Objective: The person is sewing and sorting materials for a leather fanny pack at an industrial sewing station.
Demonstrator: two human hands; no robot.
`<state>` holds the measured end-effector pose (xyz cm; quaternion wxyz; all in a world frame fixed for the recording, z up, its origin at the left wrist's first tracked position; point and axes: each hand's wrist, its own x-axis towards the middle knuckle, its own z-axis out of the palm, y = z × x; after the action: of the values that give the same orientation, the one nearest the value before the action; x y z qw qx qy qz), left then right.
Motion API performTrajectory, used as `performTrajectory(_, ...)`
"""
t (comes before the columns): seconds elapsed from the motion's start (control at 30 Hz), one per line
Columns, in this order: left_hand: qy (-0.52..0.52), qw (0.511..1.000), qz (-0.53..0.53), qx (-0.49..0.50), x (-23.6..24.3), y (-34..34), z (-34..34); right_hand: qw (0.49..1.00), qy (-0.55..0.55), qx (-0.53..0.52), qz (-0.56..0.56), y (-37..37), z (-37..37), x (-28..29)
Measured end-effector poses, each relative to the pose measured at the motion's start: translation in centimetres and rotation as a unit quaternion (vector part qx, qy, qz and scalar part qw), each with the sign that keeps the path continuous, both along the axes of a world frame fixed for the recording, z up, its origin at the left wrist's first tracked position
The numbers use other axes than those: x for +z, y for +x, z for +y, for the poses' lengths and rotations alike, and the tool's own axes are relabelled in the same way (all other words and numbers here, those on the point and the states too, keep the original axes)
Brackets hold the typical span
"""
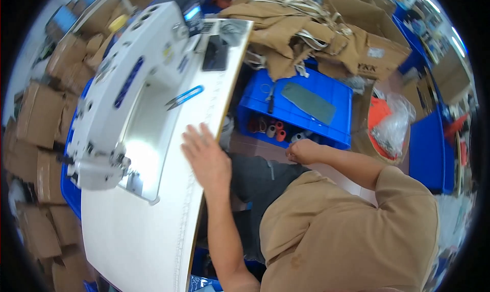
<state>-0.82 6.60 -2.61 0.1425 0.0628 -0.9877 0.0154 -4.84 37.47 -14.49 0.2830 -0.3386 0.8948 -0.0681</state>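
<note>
My left hand [206,159] lies flat on the white sewing table [138,236] near its edge, fingers stretched out and holding nothing. Beyond its fingertips lie blue-handled thread snips [185,97], apart from the hand. A white sewing machine [127,82] stands left of them, its lamp lighting the bed below the needle. My right hand [303,151] is off the table, above my thigh and beside a blue crate [326,131]. Its fingers are curled closed; whatever they may hold is hidden.
A dark phone [215,53] lies on the table's far end. On the upturned-looking blue crate rests a green fabric piece [308,103]; thread spools [280,134] show inside it. Tan cloth pieces [286,21] are heaped beyond, by an open cardboard box [380,49]. Cartons [41,115] pile up left.
</note>
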Motion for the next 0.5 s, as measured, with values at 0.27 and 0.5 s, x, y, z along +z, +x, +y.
performTrajectory(0.27, 0.173, 0.976, 0.079, -0.103, -1.6, 4.3, 0.1, 0.962, -0.226, 0.142, 0.063, 1.5, -13.7, 5.5)
performTrajectory(0.5, 0.344, 0.929, 0.099, -0.093, 1.2, 11.6, -1.5, 0.972, -0.161, 0.149, 0.089, 3.2, -15.6, 6.4)
